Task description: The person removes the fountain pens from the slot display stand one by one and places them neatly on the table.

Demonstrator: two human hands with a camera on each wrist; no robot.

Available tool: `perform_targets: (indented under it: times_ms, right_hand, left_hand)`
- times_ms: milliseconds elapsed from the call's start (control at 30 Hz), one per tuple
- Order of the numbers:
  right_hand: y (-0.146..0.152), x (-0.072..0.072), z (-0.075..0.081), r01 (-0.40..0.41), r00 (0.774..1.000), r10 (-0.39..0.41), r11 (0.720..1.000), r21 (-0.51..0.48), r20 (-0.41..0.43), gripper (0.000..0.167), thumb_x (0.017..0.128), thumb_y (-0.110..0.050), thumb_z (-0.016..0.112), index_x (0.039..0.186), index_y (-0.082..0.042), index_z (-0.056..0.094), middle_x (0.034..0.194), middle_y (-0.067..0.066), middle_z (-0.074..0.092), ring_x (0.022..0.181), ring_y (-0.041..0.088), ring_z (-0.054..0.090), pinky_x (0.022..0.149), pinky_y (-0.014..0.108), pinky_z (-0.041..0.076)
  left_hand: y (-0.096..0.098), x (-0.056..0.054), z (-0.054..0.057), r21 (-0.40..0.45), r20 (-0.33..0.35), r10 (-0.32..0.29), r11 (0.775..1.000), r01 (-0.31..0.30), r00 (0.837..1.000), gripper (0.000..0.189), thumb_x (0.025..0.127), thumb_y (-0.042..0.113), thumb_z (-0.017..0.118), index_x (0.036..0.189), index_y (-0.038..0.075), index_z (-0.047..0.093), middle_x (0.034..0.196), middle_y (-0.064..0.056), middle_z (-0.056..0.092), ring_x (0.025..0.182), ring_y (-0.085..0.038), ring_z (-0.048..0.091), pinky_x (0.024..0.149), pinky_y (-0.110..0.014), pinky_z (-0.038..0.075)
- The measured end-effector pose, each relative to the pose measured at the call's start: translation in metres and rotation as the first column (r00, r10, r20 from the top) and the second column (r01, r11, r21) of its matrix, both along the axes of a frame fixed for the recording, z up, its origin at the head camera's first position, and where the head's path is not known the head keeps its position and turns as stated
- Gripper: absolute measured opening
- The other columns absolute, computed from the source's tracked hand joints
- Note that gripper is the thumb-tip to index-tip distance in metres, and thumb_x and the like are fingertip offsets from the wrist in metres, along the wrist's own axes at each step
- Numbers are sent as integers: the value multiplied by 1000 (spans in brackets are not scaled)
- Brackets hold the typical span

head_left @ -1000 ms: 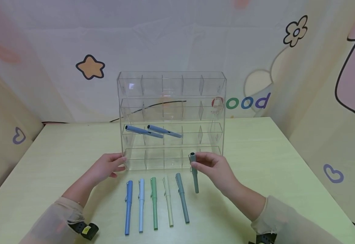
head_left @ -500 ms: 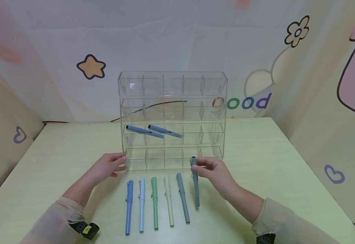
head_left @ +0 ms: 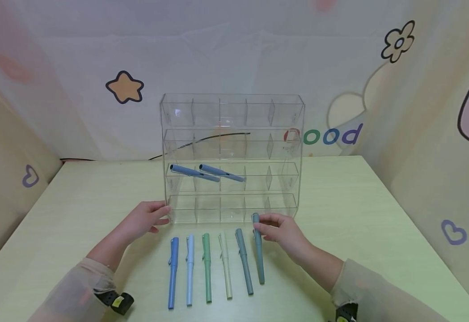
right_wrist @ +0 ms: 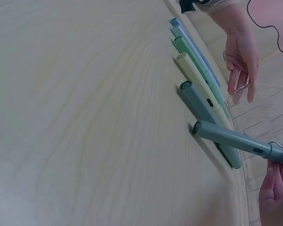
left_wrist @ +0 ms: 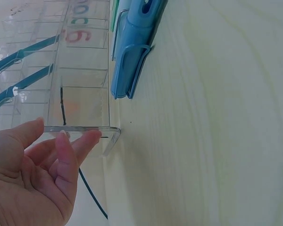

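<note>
My right hand pinches a grey-teal capped pen near its clip end. Seen from the right wrist, that pen slants over the table, its far end close above the surface. Beside it lies a similar grey-teal pen. Farther left in the row are a pale green pen, a green pen, a light blue pen and a blue pen. My left hand touches the lower left corner of a clear divided rack, fingers mostly extended along its side panel.
Two blue pens lean in the left compartments of the rack's second tier from the bottom. The rack stands upright on a light wooden table, behind the pen row. A printed cloth hangs behind the table.
My right hand has lowered the grey-teal pen and brought it toward me, alongside the row. My left hand stays at the rack's corner. The head view has shifted slightly.
</note>
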State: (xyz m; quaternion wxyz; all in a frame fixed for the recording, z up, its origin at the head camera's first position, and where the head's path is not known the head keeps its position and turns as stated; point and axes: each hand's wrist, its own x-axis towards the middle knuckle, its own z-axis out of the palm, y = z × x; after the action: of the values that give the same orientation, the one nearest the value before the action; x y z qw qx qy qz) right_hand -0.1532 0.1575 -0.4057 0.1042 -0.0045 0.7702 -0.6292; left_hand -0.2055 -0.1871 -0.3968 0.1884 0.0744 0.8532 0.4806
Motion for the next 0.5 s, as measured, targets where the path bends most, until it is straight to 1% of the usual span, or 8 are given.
perform_targets:
  times_ms: [67,267,500]
  right_hand:
    - [0,-2,-3,-11,1000,11,1000,12,3,33,87,-13,66,113,6,61,99,8,66,84,14,63,79,37,52]
    - [1,-6,-9,-24,1000,24,999,34,5,43,87,-11,66,126,3,54,98,9,62,79,14,62,75,35,53]
    - [0,-7,-15,-54,998,57,994,95,-23,42,87,-11,66,125,4,55,97,10,59,75,14,61,71,35,54]
  left_hand:
    - [0,-1,0,2,7,10,1000,-10,1000,54,99,31,45,140,-4,37,138,-25,42,114,-33,55,75,-36,51]
    - [1,-1,1,-2,12,6,1000,-6,1000,57,99,34,46,140,-4,36,137,-24,43,114,-33,54,75,-36,51]
    - [0,0,1,-4,3,3,1000,-3,1000,57,98,33,46,139,-5,37,135,-25,45,114,-34,55,74,-37,51]
